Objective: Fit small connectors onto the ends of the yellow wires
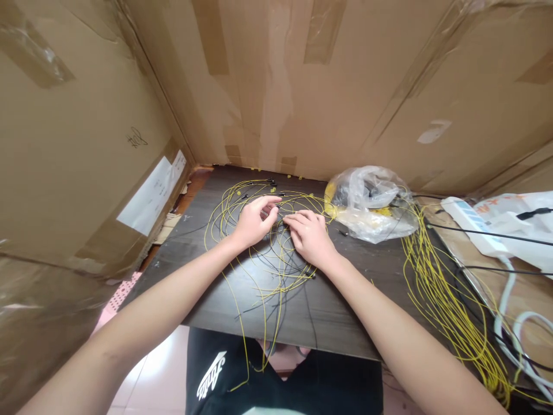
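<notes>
Yellow wires (282, 260) (some black-tipped) lie loosely looped on the tabletop (341, 323).

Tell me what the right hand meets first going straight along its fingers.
Probably the left hand, thumb side, just across from the right hand's fingertips. Thin yellow wires also run around there; depth is unclear, so a strand could come first.

Room opens above the table (337, 320), cardboard wall (268, 92) behind.

Your view is bright, with glare whitening the floor (151, 358) between seven and eight o'clock, pale sheen on the tabletop (337, 323) toward six and glints on the plastic bag (370, 199) at three; wide-angle stretching distorts your outer edges.
</notes>
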Action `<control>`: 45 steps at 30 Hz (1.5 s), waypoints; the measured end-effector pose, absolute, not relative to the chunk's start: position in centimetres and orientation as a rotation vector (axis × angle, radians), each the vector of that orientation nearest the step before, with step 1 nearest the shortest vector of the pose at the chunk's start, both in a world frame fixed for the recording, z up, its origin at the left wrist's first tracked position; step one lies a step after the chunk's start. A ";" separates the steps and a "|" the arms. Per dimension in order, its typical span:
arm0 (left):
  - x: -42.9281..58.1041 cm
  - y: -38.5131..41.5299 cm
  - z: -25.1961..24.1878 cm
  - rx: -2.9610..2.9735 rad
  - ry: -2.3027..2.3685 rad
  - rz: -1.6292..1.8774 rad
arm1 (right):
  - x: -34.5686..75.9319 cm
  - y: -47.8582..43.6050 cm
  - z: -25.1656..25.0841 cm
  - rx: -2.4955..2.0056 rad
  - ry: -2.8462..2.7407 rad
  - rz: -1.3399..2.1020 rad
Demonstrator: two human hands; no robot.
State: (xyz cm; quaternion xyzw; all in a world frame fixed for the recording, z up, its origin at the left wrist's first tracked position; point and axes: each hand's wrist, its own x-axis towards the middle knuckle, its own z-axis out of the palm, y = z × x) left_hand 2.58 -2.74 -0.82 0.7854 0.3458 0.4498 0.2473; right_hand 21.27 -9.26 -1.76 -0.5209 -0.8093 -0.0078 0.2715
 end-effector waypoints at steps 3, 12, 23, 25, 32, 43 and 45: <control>2.6 -2.8 -0.8 2.217 0.915 1.194 | 21.5 -9.2 -1.8 -1.406 -2.163 -0.052; 2.6 -3.1 -0.6 2.214 0.868 1.124 | 21.3 -9.5 -1.2 -1.399 -2.173 -0.060; 2.3 -3.5 -0.1 2.378 0.790 1.135 | 20.9 -10.1 -0.8 -1.346 -1.950 0.063; 2.4 -3.7 0.0 2.383 0.778 1.143 | 20.9 -10.4 -0.5 -1.310 -1.821 0.174; 2.5 -4.2 0.0 2.375 0.737 1.153 | 21.0 -10.7 -0.4 -1.275 -1.477 0.618; 2.5 -4.3 -0.1 2.360 0.726 1.134 | 21.1 -10.5 -0.6 -1.212 -1.337 0.852; 2.6 -4.3 -0.1 2.357 0.721 1.130 | 21.1 -10.6 -0.6 -1.206 -1.334 0.864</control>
